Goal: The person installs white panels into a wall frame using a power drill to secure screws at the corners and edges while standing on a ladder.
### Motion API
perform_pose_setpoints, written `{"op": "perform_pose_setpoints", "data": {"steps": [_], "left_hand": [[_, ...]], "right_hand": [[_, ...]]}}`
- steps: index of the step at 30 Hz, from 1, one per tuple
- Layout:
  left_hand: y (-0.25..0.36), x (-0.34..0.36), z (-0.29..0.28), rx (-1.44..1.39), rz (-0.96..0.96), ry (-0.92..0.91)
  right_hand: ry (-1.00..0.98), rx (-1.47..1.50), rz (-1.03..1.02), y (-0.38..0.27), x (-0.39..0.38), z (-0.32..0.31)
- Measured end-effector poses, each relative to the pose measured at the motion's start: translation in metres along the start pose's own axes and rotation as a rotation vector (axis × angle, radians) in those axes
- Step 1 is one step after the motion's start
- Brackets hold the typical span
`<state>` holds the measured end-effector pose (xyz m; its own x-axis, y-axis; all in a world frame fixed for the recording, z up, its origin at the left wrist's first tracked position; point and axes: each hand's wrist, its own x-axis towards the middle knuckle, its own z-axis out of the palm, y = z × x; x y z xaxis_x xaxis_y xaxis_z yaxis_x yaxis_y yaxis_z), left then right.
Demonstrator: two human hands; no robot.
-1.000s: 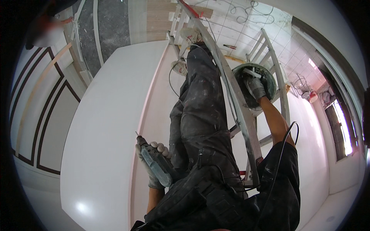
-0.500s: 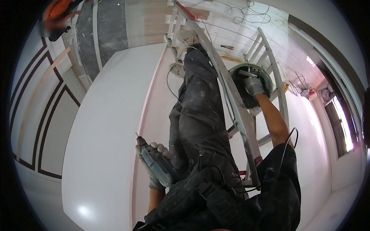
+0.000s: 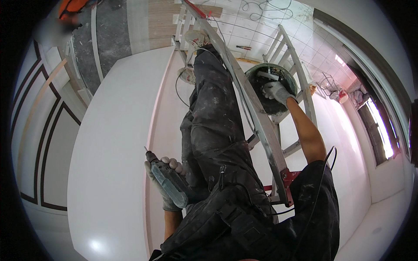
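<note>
My gloved left hand (image 3: 165,182) grips a dark grey-green power tool (image 3: 169,178) with a slim bit at its tip, beside my dark-trousered legs. My gloved right hand (image 3: 278,92) reaches inside a dark green bucket (image 3: 291,79) on the aluminium ladder (image 3: 261,126), its fingers curled; what they hold, if anything, is unclear. Just above those fingers a pale bar-shaped item (image 3: 267,75) lies inside the bucket. A thin cable (image 3: 177,89) loops beside my legs.
A person in orange (image 3: 70,9) is at the upper left. Pliers (image 3: 244,47) and looped cable (image 3: 265,5) lie on the tiled floor (image 3: 296,30). A white panel (image 3: 109,156) stretches along my left, a window (image 3: 379,130) at the right. Panelled doors (image 3: 43,139) stand far left.
The whole view has shifted slightly left. My right hand has bent at the wrist, its fingers now apart from the pale item. My left hand still holds the power tool.
</note>
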<state>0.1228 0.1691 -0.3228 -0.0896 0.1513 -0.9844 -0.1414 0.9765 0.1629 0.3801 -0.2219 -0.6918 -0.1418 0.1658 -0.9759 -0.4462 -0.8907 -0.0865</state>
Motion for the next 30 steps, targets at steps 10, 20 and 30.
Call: {"op": "perform_pose_setpoints", "data": {"steps": [10, 20, 30], "left_hand": [[0.003, 0.003, -0.012, -0.022, 0.011, 0.009], [0.006, 0.002, -0.011, -0.028, 0.007, 0.014], [0.009, 0.003, -0.011, -0.025, 0.015, -0.001]], "right_hand": [[-0.04, 0.199, 0.014, -0.001, -0.003, 0.006], [-0.048, 0.161, 0.044, 0.002, 0.0, 0.007], [-0.011, 0.153, 0.055, -0.007, -0.004, 0.01]]}}
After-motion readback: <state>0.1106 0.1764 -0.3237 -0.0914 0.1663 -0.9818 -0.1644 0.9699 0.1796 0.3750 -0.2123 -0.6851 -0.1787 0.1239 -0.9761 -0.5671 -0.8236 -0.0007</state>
